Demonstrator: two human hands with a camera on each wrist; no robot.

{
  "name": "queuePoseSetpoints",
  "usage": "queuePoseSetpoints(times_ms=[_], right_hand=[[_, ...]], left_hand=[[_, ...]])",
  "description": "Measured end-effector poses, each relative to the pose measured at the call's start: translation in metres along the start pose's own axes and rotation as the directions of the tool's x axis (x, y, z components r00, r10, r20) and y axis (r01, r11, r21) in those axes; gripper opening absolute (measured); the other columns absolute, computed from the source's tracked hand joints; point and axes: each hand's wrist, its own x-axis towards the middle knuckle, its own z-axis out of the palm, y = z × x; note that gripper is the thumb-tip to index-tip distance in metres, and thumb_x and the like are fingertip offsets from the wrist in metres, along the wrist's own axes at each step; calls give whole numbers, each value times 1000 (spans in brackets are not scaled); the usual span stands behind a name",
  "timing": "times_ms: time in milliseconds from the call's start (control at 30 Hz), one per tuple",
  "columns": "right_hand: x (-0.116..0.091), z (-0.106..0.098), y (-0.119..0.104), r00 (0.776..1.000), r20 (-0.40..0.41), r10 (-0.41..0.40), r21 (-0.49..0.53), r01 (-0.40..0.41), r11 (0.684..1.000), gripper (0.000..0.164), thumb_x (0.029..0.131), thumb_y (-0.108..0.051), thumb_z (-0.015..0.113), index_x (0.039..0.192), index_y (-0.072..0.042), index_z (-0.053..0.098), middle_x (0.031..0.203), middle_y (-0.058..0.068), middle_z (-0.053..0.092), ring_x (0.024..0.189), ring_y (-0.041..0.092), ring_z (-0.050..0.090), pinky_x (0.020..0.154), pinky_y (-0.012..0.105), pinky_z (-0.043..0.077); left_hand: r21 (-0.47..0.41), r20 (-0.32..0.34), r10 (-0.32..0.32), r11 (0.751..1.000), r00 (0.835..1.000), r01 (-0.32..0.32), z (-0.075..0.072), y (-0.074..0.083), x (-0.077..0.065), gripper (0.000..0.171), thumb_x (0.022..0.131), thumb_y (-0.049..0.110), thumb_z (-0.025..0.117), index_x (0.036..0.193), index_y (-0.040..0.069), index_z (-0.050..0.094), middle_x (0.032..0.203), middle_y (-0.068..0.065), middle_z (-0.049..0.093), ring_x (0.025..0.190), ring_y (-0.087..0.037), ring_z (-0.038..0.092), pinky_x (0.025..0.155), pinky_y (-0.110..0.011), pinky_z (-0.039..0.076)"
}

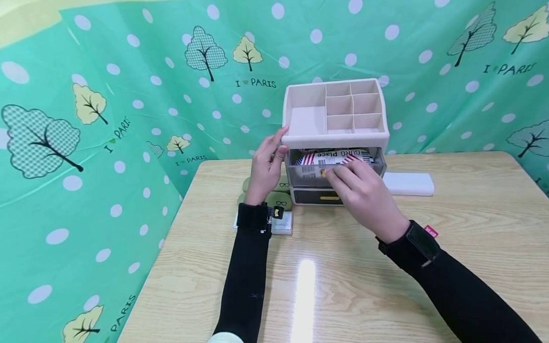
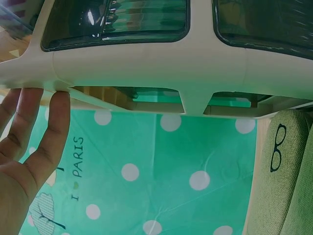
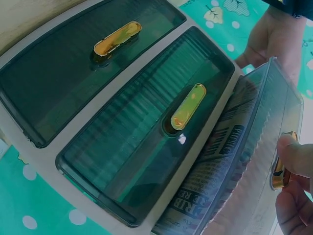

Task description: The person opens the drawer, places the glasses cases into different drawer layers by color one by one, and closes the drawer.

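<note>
A white desktop organizer (image 1: 336, 142) with a divided top stands at the back of the table. Its upper clear drawer (image 1: 307, 178) is pulled partly out, and a newspaper-print item (image 1: 329, 157) lies inside. My right hand (image 1: 363, 197) is at the drawer front; in the right wrist view its thumb and fingers pinch the gold handle (image 3: 279, 175). Two lower drawers with gold handles are closed there. My left hand (image 1: 265, 168) rests on the organizer's left side, its fingertips at the upper edge. The left wrist view shows those fingers (image 2: 55, 122) extended against the white frame.
Green glasses cases (image 1: 280, 200) lie just left of the organizer, partly behind my left hand. A white box (image 1: 281, 226) is in front of them. To the right lies a flat white object (image 1: 409, 184). A teal patterned curtain (image 1: 240, 110) hangs behind the wooden table (image 1: 365, 296).
</note>
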Motion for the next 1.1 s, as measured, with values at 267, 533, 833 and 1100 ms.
queuePoseSetpoints(times_ms=[267,533,833,1100], right_hand=[[1,13,11,1000,-8,31,-3,-31,1000,18,100,5,58,110,12,72,97,23,69,85,39,58,77,48,55],[2,21,19,999,-15,45,-11,-45,999,18,101,3,59,112,11,72,95,21,66,85,38,57,73,47,53],[3,28,25,998,-22,66,-12,-66,998,17,98,4,65,112,10,72,96,21,67,84,37,57,72,44,53],[4,33,31,997,-11,77,-17,-77,997,16,98,3,65,111,10,72,99,21,68,87,37,58,77,45,55]], left_hand=[[-6,-10,-6,1000,1000,6,0,1,0,45,105,13,52,150,13,52,134,-17,61,107,-27,64,77,-37,60],[-20,-10,-22,1000,1000,22,0,2,0,44,106,21,52,149,14,54,132,-15,63,98,-23,62,74,-34,57],[-7,-19,10,1000,1000,-10,0,0,-1,44,105,18,53,148,11,54,127,-17,64,91,-24,60,71,-32,54],[7,-12,-1,1000,1000,1,0,2,0,44,106,16,52,149,13,54,128,-17,63,91,-22,60,72,-31,54]])
